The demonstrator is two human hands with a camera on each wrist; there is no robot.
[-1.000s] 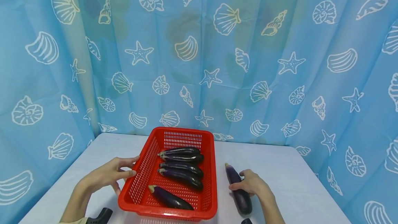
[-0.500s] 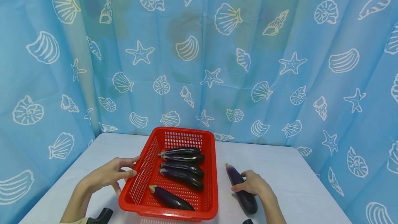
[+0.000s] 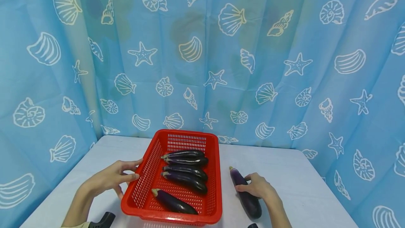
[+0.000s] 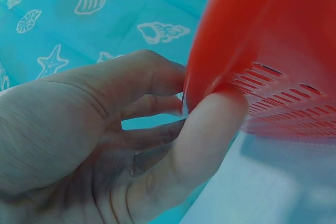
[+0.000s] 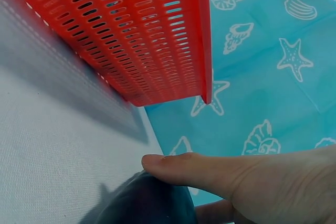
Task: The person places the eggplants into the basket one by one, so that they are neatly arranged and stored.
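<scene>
My left hand (image 3: 109, 177) pinches the left rim of a red plastic basket (image 3: 218, 185). In the left wrist view the thumb (image 4: 210, 135) lies under the lip and the fingers meet its outer edge. Several dark purple eggplants lie inside; one eggplant (image 3: 175, 202) is apart near the front, the others are grouped farther back. Right of the basket, my right hand (image 3: 257, 187) grips another eggplant (image 3: 251, 205) around its middle, thumb on the left side. Its stem end points away and leftward. The right wrist view shows only part of this eggplant (image 5: 149, 203), under the thumb.
The basket stands on a white-covered table (image 3: 284, 164). A blue curtain (image 3: 202, 62) with white shell and starfish prints surrounds the back and sides. Dark wrist-camera parts (image 3: 105, 219) show by the left wrist.
The near end of the gripped eggplant has swung to the right, and my right hand has shifted slightly right with it. My left hand and the basket stay in place.
</scene>
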